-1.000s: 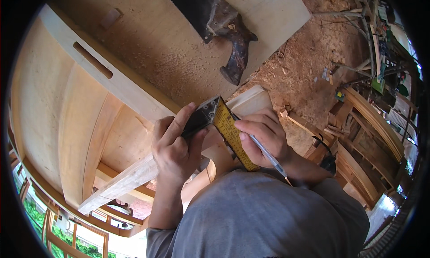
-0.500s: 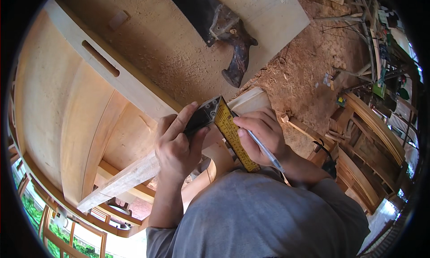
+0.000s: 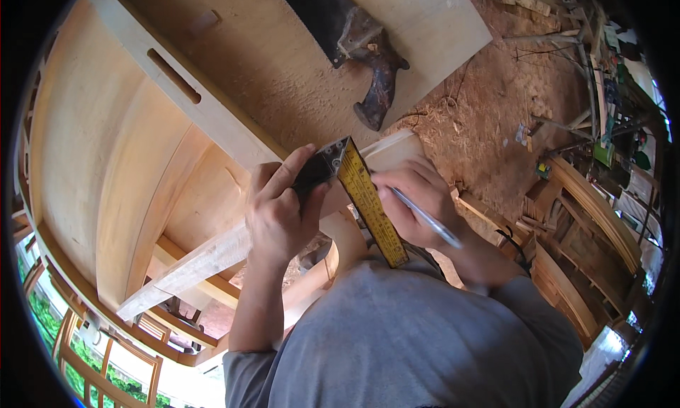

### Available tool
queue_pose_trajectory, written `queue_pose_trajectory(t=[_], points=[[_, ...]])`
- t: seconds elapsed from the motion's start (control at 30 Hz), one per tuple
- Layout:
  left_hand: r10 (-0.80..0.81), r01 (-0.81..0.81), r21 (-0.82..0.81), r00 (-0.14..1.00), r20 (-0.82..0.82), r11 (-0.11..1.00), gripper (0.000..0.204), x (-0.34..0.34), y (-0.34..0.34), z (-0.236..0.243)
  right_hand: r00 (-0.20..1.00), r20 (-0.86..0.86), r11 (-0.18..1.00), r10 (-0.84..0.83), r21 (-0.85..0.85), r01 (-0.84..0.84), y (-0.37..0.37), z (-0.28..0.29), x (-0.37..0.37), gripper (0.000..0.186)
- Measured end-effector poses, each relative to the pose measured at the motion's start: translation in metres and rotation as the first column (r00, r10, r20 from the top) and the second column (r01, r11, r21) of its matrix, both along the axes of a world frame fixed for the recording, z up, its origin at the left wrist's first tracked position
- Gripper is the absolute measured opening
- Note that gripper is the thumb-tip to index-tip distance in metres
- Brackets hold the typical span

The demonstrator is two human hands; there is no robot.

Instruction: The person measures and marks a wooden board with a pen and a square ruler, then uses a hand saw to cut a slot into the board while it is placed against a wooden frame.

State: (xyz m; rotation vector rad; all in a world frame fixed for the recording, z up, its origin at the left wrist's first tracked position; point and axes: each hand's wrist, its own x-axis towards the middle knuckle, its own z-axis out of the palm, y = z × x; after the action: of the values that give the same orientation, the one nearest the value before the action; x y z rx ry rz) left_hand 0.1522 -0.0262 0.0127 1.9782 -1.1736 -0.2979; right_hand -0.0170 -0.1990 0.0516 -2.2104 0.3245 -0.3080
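Carpenter's square (image 3: pixel 370 208): black stock (image 3: pixel 317 170) in the left hand (image 3: pixel 278 213), yellow graduated blade (image 3: pixel 376 219) slanting toward the near right. Slender pale pen (image 3: pixel 427 217): in the right hand (image 3: pixel 429 194), tilted, just right of the blade.

On my head, a fisheye looks steeply down at my left hand (image 3: pixel 280 211) and right hand (image 3: pixel 419 201), close below.
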Motion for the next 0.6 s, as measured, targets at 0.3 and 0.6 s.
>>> queue_pose_trajectory(t=[0.3, 0.6], points=[[0.022, -0.023, 0.006, 0.999, 0.028, 1.000, 0.026, -0.002, 0.003, 0.002, 0.979, -0.153, 0.988, 0.138, 0.092, -0.125, -0.006, 0.016, -0.014, 0.010], [0.044, -0.044, 0.010, 0.999, 0.030, 0.999, 0.023, -0.005, 0.006, 0.002, 0.933, -0.338, 0.966, -0.119, 0.178, 0.188, -0.009, 0.016, 0.026, 0.015]])
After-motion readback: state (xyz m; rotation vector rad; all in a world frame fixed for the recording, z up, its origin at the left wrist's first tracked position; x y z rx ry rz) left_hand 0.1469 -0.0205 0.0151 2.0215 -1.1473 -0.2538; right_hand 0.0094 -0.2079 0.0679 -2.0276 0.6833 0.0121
